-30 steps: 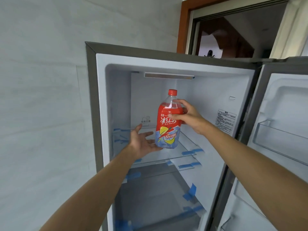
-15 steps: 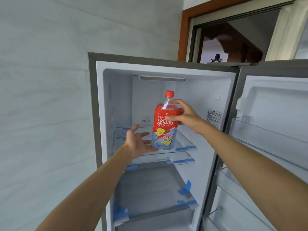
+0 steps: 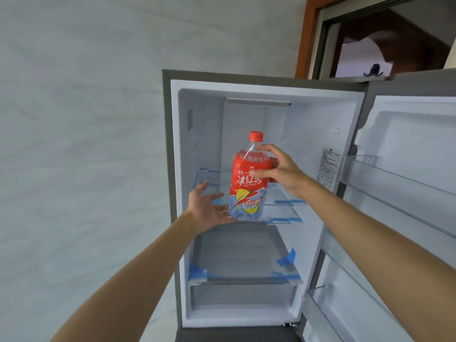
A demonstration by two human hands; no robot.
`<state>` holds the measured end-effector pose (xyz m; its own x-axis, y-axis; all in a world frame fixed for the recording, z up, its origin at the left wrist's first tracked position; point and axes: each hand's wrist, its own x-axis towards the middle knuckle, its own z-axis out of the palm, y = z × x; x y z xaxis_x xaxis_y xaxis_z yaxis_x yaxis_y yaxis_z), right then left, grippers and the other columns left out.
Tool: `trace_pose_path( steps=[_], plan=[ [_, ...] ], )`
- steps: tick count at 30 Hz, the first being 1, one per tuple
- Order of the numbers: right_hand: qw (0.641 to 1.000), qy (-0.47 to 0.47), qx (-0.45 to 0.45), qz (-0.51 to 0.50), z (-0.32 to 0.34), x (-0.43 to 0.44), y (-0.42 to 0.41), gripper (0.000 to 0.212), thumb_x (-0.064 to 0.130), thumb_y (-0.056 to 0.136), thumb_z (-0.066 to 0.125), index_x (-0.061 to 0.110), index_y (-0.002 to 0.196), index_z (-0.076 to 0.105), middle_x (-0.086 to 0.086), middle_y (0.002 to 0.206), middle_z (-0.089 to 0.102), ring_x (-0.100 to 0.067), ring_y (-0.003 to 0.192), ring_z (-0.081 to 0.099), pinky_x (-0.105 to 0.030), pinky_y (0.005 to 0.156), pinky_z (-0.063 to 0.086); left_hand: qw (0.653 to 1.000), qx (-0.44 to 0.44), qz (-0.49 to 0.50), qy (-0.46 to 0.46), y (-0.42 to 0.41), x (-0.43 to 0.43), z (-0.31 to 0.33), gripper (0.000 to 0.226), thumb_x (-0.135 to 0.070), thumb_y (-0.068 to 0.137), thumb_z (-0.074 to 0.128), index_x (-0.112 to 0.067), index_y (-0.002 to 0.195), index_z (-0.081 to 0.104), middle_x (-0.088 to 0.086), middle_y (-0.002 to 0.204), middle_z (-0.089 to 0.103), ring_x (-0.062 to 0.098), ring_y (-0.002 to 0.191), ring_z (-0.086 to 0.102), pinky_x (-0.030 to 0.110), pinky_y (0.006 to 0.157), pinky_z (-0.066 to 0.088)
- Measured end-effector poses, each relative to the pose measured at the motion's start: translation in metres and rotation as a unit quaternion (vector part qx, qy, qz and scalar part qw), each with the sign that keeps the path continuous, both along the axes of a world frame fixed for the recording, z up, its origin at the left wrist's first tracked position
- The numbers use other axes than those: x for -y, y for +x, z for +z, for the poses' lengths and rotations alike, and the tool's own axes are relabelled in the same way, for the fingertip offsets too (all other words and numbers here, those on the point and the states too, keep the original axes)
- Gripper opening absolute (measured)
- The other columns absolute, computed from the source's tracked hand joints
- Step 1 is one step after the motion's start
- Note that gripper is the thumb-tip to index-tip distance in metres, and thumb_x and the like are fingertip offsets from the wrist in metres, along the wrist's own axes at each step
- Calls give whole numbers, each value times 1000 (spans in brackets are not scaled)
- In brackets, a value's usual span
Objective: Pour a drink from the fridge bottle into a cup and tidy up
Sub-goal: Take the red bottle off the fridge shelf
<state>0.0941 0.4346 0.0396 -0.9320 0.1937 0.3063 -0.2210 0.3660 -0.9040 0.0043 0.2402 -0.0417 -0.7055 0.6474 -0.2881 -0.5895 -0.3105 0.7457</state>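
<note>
An ice tea bottle (image 3: 247, 183) with a red cap and a red, blue and yellow label is held upright in front of the open fridge (image 3: 172, 149), just over the front edge of the upper glass shelf (image 3: 278, 201). My right hand (image 3: 281, 170) grips its upper body from the right, thumb across the label. My left hand (image 3: 209, 209) is open, palm up, under and left of the bottle's base, fingers at or just below it. No cup is in view.
The fridge door (image 3: 404, 169) stands open to the right, its shelves bare. Blue tape strips hold the glass shelves. A lower shelf (image 3: 241, 275) holds nothing. A pale wall (image 3: 81, 144) is left of the fridge; a wooden doorway (image 3: 306, 38) lies behind it.
The view has shifted down and back, showing more of the fridge. The bottle has come slightly out toward the shelf's front edge, both hands still with it.
</note>
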Motion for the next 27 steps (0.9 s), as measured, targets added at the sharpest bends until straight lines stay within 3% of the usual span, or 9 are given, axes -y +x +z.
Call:
trace_pose_path(
  steps=[6, 13, 22, 27],
  plan=[
    [998, -5, 1, 64, -1, 39, -4, 60, 9, 74, 81, 33, 122, 53, -6, 117, 63, -23, 105, 65, -35, 77, 59, 999, 13, 52, -9, 15, 47, 2, 69, -59, 96, 38, -6, 139, 43, 26, 127, 58, 45, 115, 60, 61, 91, 49],
    [991, 8, -2, 132, 6, 109, -23, 64, 14, 74, 81, 28, 130, 50, -2, 118, 62, -24, 109, 63, -45, 87, 58, 994, 4, 113, -1, 23, 123, 4, 70, -57, 95, 39, -6, 142, 39, 28, 134, 52, 49, 117, 57, 63, 86, 49],
    [973, 36, -15, 228, 11, 233, -51, 75, 29, 66, 83, 28, 133, 48, -1, 121, 62, -24, 111, 63, -47, 91, 56, 979, -8, 205, 3, 27, 252, 5, 69, -56, 96, 38, -5, 141, 39, 32, 140, 47, 52, 120, 54, 66, 97, 43],
    [962, 50, -21, 269, 9, 316, -62, 66, 18, 77, 81, 26, 134, 48, 2, 117, 62, -22, 108, 63, -43, 88, 58, 968, -11, 251, 8, 38, 334, -1, 70, -56, 95, 39, -4, 142, 39, 34, 137, 48, 53, 118, 55, 67, 101, 42]
  ],
)
